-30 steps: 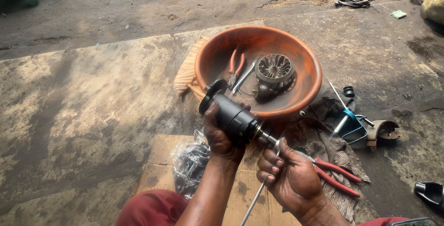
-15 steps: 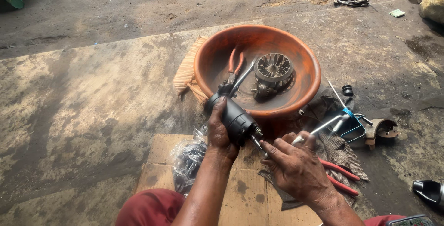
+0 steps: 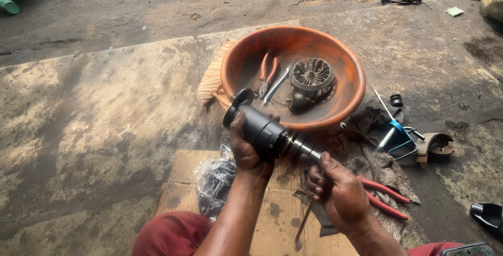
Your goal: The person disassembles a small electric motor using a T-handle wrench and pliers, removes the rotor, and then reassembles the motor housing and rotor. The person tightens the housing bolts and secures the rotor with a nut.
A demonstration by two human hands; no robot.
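Observation:
My left hand grips a black cylindrical motor part with a metal shaft sticking out toward the right. It is held tilted above the ground, just in front of an orange basin. My right hand is closed on a thin metal rod at the shaft's end; the rod points down toward me. Inside the basin lie a finned metal rotor, red-handled pliers and a small metal tool.
Red-handled pliers lie on a grey rag at right. A blue-handled tool and a metal bracket sit beyond. Cardboard with a plastic bag of parts lies below my arms. A brush rests left of the basin.
My right hand swung the thin rod from pointing up to the right back down toward me, and closed on the shaft end. The left hand kept hold of the motor part.

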